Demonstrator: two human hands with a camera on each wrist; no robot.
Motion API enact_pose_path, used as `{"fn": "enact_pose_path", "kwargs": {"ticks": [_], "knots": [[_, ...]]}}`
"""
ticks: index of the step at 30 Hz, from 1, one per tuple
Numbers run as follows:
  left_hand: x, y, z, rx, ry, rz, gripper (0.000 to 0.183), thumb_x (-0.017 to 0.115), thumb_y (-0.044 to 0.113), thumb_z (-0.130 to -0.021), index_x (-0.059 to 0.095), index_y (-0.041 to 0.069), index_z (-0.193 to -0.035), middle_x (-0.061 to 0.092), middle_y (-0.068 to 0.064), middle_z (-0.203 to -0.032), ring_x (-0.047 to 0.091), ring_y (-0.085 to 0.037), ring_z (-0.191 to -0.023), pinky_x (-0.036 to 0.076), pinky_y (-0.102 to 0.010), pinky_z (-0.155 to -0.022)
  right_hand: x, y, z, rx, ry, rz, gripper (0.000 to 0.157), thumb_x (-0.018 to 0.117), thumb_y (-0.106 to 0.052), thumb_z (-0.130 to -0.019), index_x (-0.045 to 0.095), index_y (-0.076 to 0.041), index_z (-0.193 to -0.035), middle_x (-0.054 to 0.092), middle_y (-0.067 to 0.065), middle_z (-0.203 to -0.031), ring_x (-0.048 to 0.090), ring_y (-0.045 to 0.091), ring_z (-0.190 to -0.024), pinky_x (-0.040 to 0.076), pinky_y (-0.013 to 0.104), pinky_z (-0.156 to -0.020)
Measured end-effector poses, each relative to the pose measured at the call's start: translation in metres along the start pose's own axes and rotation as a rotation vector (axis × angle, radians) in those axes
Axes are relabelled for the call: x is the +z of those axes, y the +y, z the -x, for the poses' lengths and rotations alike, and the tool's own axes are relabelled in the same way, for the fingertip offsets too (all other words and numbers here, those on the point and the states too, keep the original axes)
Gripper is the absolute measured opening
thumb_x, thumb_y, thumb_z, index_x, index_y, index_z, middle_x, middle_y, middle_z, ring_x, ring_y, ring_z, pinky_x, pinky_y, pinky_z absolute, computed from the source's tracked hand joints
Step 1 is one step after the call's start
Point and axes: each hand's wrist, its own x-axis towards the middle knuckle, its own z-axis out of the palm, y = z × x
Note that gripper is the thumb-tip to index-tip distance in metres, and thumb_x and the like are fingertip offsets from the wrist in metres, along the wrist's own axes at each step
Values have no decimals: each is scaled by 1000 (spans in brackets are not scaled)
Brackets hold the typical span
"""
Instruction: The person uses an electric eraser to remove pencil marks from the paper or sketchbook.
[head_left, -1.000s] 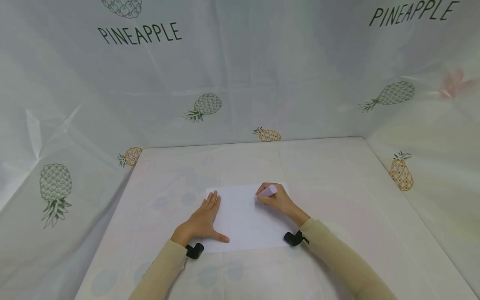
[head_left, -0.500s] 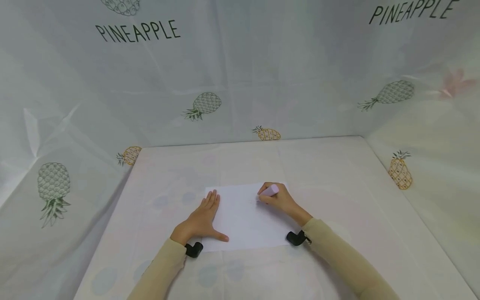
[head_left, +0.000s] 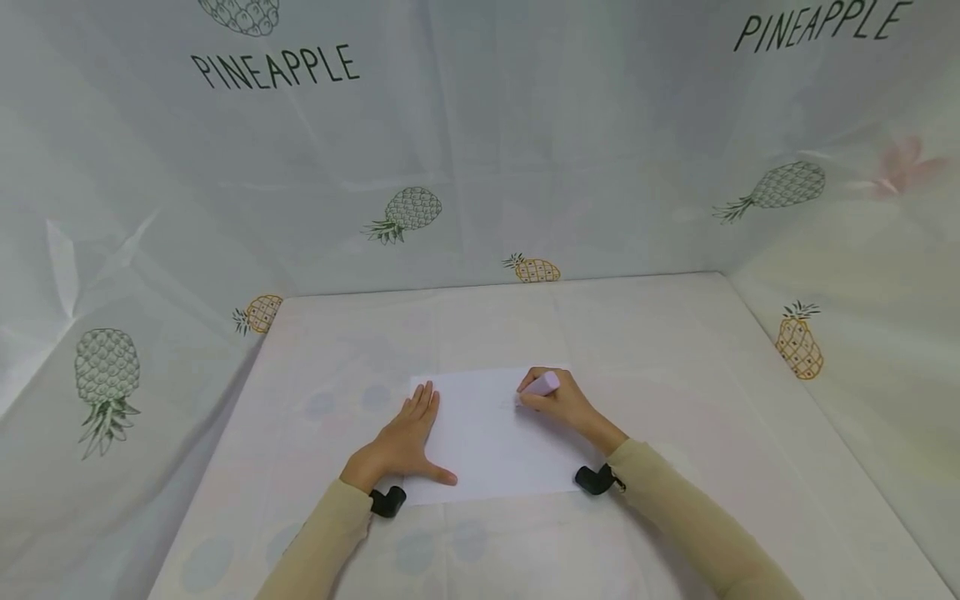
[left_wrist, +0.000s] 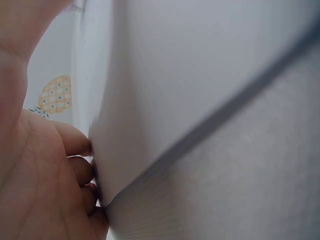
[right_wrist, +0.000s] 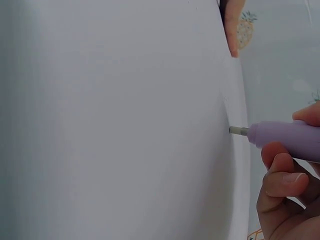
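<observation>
A sheet of white paper lies on the cloth-covered table. My left hand rests flat over its left edge, fingers straight and thumb spread toward the lower edge. Above the upper right part of the sheet, my right hand pinches a thick lilac electric eraser between thumb and fingers. In the right wrist view, the eraser's pale narrow tip with its silvery collar meets the paper surface. Faint marks show on the sheet just left of the tip. The left wrist view shows the palm and curved fingertips at the paper.
The table has a pale cloth with faint coloured dots. Behind and at both sides hangs a white curtain printed with pineapples. A black wrist camera sits at the left wrist, another black camera at the right.
My right hand has shifted slightly to the right with the electric eraser, its tip staying at the paper. My left hand keeps its place on the sheet.
</observation>
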Motion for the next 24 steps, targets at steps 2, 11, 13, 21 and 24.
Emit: {"fn": "enact_pose_path", "kwargs": {"ticks": [2, 11, 13, 21, 24], "knots": [[0, 0, 0, 3, -1, 5, 143, 80, 73, -63, 8, -7, -156, -4, -23, -163, -5, -37, -150, 8, -49, -121, 2, 1, -1, 4, 9, 8, 7, 69, 8, -82, 69, 8, -88, 66, 9, -77, 57, 13, -62, 50, 24, -58], [2, -1, 0, 1, -1, -4, 143, 79, 75, -63, 8, -6, -156, -5, -22, -164, -6, -36, -151, 8, -49, -121, 9, 15, -7, -53, 12, 1, 7, 72, 1, -82, 72, 1, -89, 68, 10, -80, 59, 14, -64, 51, 27, -59], [2, -2, 0, 2, 0, -10, 143, 78, 76, -63, 8, -6, -156, -5, -22, -164, -6, -36, -151, 8, -49, -121, 11, 15, -8, -68, 7, 0, 7, 72, -2, -83, 71, 0, -89, 68, 9, -80, 59, 13, -64, 52, 27, -59], [2, -3, 0, 9, 5, -15, 143, 78, 76, -63, 9, -7, -156, -4, -23, -164, -5, -37, -151, 8, -49, -121, 16, 15, -12, -130, 7, 14, 9, 70, -6, -83, 69, 0, -89, 67, 2, -75, 59, 12, -61, 51, 27, -57], [1, -3, 0, 13, 7, -12, 142, 78, 76, -63, 9, -7, -156, -3, -23, -163, -5, -37, -150, 9, -50, -120, 16, 14, -13, -84, 4, 15, 8, 72, -5, -83, 71, -1, -90, 68, 3, -75, 60, 13, -63, 51, 28, -59]]}}
